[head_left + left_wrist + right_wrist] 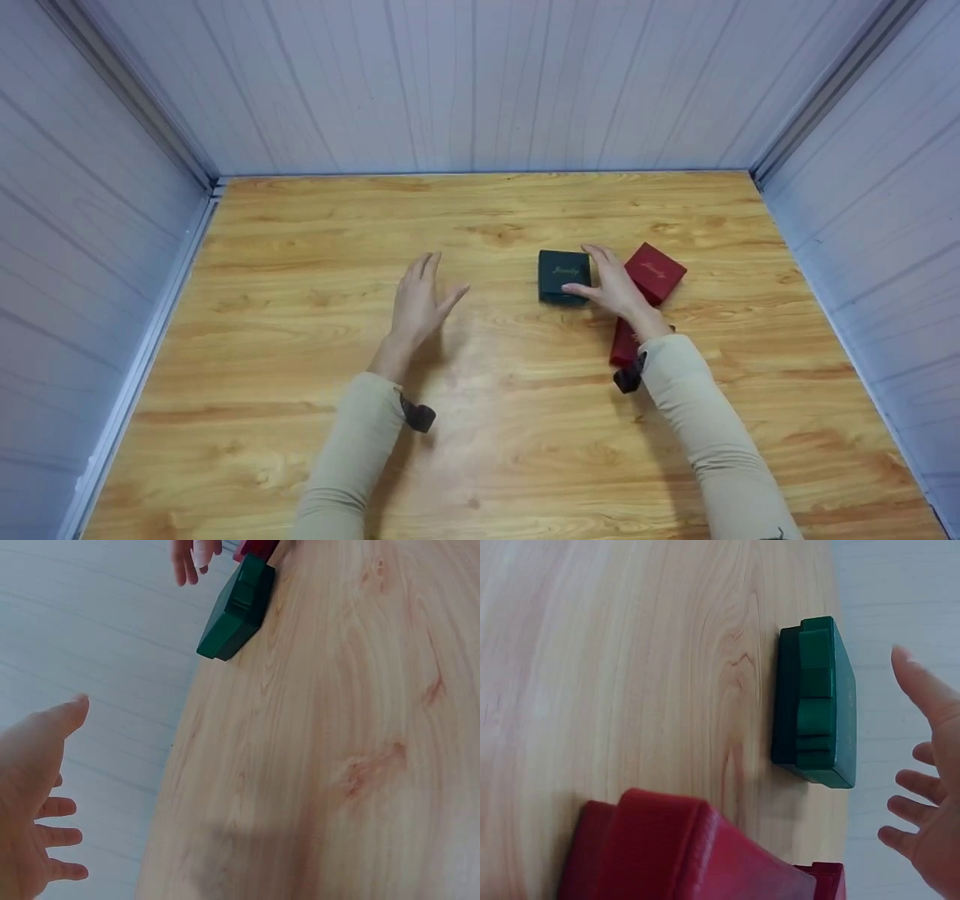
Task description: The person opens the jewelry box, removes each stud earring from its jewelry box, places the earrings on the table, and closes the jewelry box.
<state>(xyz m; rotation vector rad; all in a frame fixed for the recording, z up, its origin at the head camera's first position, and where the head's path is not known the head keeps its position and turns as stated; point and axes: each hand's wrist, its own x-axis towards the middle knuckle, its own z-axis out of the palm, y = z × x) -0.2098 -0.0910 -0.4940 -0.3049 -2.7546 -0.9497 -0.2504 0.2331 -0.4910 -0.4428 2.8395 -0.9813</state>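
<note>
Head: high, downward; wrists: low, sharing green box (817,701).

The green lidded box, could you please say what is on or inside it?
The green box bears gold lettering on top, and the right hand hovers partly above. Its closed lid hides the inside.

In the head view, the left arm (346,459) in its pale sleeve rises from the bottom, left of centre, to the left hand (417,304), fingers extended, thumb spread. The right arm (716,439) slants up from the lower right to the right hand (618,288), right of centre, thumb held apart from outstretched fingers.
</note>
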